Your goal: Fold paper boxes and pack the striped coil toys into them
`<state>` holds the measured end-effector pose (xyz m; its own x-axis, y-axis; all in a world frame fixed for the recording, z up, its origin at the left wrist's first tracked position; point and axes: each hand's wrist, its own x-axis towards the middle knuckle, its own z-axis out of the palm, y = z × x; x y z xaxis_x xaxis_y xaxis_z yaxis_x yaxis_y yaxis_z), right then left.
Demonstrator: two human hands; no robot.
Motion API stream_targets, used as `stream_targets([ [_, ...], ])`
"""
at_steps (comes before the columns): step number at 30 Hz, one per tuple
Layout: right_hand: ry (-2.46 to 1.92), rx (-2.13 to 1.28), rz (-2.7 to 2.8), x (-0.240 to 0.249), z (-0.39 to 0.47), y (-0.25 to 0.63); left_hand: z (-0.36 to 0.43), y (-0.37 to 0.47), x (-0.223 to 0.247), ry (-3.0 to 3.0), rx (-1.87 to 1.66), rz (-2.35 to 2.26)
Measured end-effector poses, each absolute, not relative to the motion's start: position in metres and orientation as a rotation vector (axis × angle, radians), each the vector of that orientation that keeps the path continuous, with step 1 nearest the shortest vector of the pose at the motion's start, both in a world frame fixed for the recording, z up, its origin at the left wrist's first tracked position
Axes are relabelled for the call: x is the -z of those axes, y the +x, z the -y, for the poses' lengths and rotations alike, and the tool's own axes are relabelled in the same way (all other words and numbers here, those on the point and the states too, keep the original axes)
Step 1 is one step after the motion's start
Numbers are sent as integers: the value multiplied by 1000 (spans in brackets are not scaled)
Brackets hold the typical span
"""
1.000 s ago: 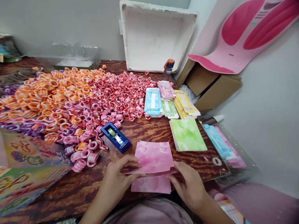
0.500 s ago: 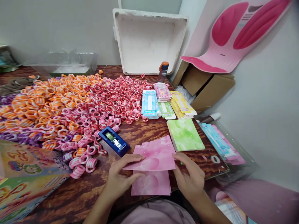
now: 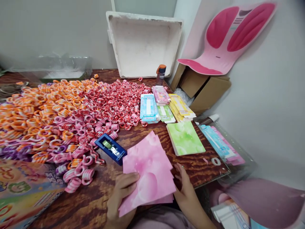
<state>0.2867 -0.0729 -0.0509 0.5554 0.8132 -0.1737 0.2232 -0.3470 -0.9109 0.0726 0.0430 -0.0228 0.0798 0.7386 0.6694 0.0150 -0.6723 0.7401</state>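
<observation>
Several pink printed cards (image 3: 149,171) lie in a loose, fanned stack near the table's front edge. My left hand (image 3: 124,190) grips the left side of the upper cards, fingers on top and thumb hidden below. Beside the stack's right edge is my right hand (image 3: 184,189), its fingers apart and its thumb by the cards' lower right. A blue tape dispenser (image 3: 111,148) sits just behind the pink cards on the left. To their right rests a pile of green cards (image 3: 186,138).
Heaped orange, red and pink coiled rings (image 3: 78,111) cover the left. Folded boxes (image 3: 149,107), a bottle (image 3: 161,73) and a white foam box (image 3: 145,44) stand behind. A printed carton (image 3: 28,187) is front left; a tape roll (image 3: 215,161) lies right.
The upper pink cards have turned and tilted, now covering most of the lower ones. My left hand has moved down with them; my right hand has come off their edge. The view has shifted slightly.
</observation>
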Motion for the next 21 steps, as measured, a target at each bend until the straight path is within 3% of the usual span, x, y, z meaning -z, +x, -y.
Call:
stream_targets([
  [5, -1536, -989, 524, 36, 66, 264, -20, 75, 32, 1719, -1333, -690],
  [11, -1473, -1287, 196, -2, 34, 281, -19, 76, 41, 1454, -1117, -753],
  [16, -1424, -1364, 312, -8, 25, 273, -18, 72, 55, 1272, -1082, -732],
  [21, -1448, -1164, 482, -8, 33, 269, -12, 61, 70, 1289, -1342, -774],
])
